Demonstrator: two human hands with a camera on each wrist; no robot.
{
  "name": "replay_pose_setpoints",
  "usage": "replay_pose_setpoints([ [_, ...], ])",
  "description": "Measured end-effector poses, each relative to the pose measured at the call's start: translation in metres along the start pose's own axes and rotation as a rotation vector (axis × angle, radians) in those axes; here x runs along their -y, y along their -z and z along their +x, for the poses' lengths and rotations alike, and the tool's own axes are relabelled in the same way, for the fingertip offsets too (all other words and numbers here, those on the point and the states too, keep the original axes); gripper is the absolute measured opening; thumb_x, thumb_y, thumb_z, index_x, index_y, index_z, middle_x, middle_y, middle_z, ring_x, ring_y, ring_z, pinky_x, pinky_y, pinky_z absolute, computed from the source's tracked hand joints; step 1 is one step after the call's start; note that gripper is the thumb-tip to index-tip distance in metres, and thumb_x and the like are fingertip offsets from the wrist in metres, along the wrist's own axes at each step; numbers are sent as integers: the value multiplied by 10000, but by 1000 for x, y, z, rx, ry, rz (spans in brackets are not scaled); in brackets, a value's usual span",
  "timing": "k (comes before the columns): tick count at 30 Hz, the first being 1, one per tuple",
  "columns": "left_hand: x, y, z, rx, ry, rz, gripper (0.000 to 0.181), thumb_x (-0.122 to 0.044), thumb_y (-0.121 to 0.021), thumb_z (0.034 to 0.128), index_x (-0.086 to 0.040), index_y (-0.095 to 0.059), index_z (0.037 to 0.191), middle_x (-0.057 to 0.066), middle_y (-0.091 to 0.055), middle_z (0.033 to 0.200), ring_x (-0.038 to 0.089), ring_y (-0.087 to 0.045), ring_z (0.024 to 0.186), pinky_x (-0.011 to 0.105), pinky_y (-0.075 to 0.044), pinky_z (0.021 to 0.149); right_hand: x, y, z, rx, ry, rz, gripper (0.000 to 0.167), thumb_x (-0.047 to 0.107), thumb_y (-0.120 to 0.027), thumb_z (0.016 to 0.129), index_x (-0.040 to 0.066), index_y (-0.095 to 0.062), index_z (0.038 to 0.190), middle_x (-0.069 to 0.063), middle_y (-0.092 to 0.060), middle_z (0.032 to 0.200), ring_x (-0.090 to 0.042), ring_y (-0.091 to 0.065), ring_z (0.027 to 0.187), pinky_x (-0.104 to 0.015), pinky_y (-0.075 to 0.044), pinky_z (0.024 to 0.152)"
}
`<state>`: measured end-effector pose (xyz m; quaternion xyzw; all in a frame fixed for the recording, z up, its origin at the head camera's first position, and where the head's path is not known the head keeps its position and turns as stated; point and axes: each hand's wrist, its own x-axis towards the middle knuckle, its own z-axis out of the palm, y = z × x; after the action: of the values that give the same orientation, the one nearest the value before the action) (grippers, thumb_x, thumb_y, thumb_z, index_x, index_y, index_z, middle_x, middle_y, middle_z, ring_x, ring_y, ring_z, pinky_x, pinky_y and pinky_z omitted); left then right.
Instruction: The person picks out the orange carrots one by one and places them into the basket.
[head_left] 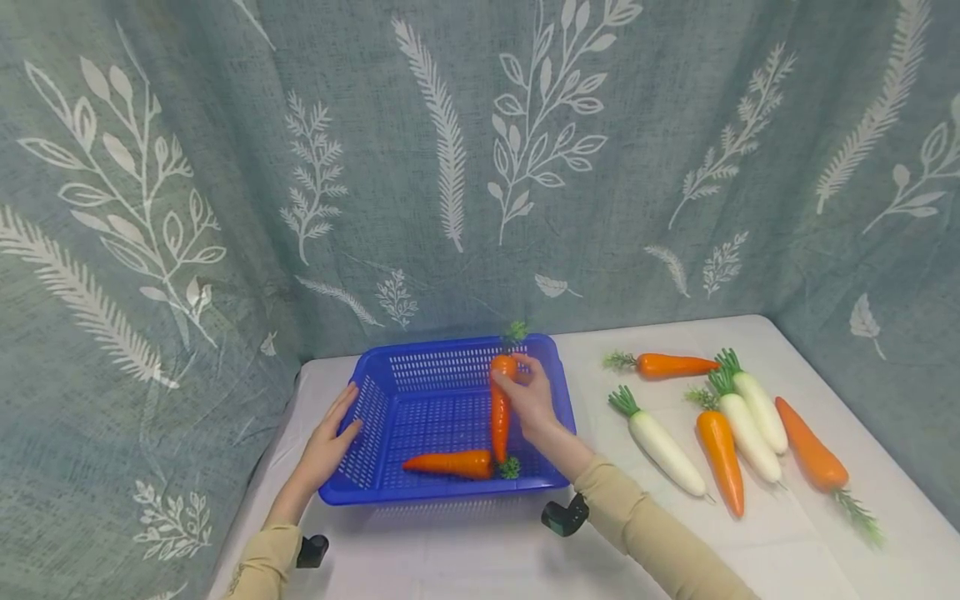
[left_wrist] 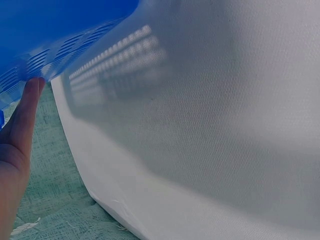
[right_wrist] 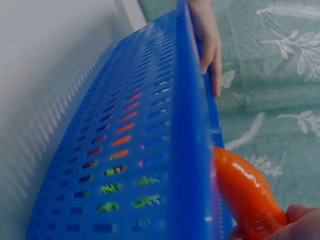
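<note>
My right hand (head_left: 534, 402) pinches an orange carrot (head_left: 500, 421) near its thick, leafy top. This carrot hangs upright inside the right part of the blue plastic basket (head_left: 442, 492), its tip pointing down. In the right wrist view the held carrot (right_wrist: 247, 187) shows beyond the basket rim, the hand partly cut off. Another carrot (head_left: 450, 464) lies along the basket's near side, its green top to the right. With fairly straight fingers, my left hand (head_left: 327, 442) rests against the basket's left rim. The left wrist view shows fingers (left_wrist: 31, 100) touching the slotted wall.
Right of the basket, on the white-covered table (head_left: 480, 550), lie a white radish (head_left: 667, 454), two more radishes (head_left: 750, 437) side by side, and carrots: one at the back (head_left: 675, 365), one in front (head_left: 722, 462), one far right (head_left: 813, 446). A leaf-patterned curtain (head_left: 480, 167) hangs behind.
</note>
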<state>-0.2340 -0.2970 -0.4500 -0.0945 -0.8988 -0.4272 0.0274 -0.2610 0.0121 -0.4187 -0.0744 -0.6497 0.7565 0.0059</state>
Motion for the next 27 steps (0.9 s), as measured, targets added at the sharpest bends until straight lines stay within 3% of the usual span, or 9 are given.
replay_pose_setpoints([
  [3, 1, -1, 0, 0, 2, -1, 529, -80, -450, 980, 65, -268, 1455, 244, -174, 1556, 470, -136, 1424, 621, -141, 1145, -4, -5, -1, -20, 12, -19, 467, 58, -651, 849, -33, -456, 1265, -261, -552, 1080, -158, -577, 775, -302, -570, 691],
  [12, 2, -2, 0, 11, 10, -14, 529, -81, -444, 985, 50, -261, 1464, 229, -157, 1566, 457, -119, 1434, 616, -128, 1152, -24, -16, 2, -17, -10, -130, 459, 80, -668, 839, -3, -485, 1251, -264, -524, 1154, -317, -593, 944, -391, -567, 784],
  [21, 2, -4, -3, -2, -6, -13, 525, -75, -450, 981, 51, -273, 1459, 230, -170, 1563, 453, -130, 1433, 613, -141, 1142, -36, -26, -5, 125, -13, -284, 472, 80, -688, 826, 19, -516, 1262, -246, -546, 1195, -342, -601, 988, -390, -569, 776],
  [27, 3, -5, -4, -11, -12, -12, 525, -97, -455, 984, 41, -281, 1460, 223, -175, 1564, 451, -134, 1432, 609, -143, 1141, -42, -33, -7, 199, -35, -324, 468, 63, -708, 807, 21, -547, 1245, -224, -589, 1132, -287, -611, 924, -353, -575, 738],
])
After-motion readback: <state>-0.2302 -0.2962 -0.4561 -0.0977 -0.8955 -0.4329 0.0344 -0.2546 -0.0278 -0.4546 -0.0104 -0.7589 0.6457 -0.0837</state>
